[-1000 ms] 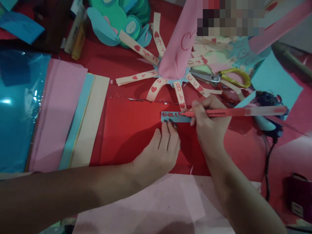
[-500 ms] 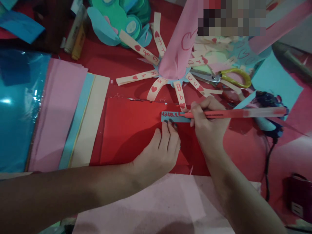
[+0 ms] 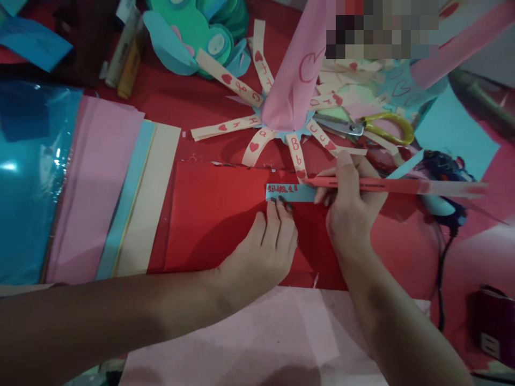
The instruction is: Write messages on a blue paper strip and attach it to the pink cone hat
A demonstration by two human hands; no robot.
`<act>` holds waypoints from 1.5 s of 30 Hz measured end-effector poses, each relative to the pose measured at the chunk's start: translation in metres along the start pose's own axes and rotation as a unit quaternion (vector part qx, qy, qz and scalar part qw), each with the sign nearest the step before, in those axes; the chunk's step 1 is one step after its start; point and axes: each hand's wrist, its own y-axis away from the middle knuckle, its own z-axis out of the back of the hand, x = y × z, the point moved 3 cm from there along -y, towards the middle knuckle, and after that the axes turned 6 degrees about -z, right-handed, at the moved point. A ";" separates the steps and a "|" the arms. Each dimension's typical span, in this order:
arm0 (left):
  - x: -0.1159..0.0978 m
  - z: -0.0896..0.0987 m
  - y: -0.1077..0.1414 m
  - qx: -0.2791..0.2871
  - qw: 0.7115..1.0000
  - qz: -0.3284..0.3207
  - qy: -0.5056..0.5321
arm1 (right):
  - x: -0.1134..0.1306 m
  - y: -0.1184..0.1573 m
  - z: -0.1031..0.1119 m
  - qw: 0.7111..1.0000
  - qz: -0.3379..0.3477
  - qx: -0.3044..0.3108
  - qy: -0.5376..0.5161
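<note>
On a red sheet of paper (image 3: 201,214) lies a small light blue paper strip (image 3: 300,196) with red handwritten characters along its left part. My left hand (image 3: 267,244) rests beside it, fingers stretched out, its dark-nailed fingertips pressing the strip's lower edge. In my right hand (image 3: 352,198) is a slim red pen (image 3: 378,185), gripped between thumb and fingers. Its tip points left, just above the strip's upper edge near the letter strip marked "B b" (image 3: 295,153). My right fingers hide the strip's right end.
A pink paper cone (image 3: 292,80) with lettered strips around its base stands behind the red sheet. Scissors with yellow handles (image 3: 388,128) lie right of it. Stacked coloured papers (image 3: 96,187) are on the left. A dark corded tool (image 3: 446,166) lies at right, its cable (image 3: 440,289) running forward.
My right hand has shifted slightly to the right, and the pen tip has moved up off the written characters. The left hand and the strip have stayed in place.
</note>
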 end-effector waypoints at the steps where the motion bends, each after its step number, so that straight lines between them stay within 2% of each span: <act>1: 0.000 0.000 0.000 0.000 1.000 0.000 0.001 | 0.001 0.000 0.000 1.000 0.001 -0.001 0.004; 8: 0.000 0.000 0.000 -0.004 1.000 0.001 0.005 | 0.003 0.003 0.001 0.999 0.002 -0.017 0.044; 13: 0.001 0.001 -0.001 -0.001 1.000 -0.003 0.003 | 0.004 0.004 0.001 0.996 0.004 0.007 0.091; 23: 0.001 0.001 0.000 -0.007 1.000 -0.002 0.008 | 0.006 0.003 0.001 0.991 0.014 0.016 0.134; 41: 0.000 -0.001 -0.001 -0.005 1.000 -0.001 -0.002 | 0.005 0.003 0.002 0.990 0.019 0.029 0.137; 45: 0.000 0.000 -0.001 -0.007 1.000 0.003 -0.005 | 0.004 0.003 0.003 0.992 0.009 0.016 0.124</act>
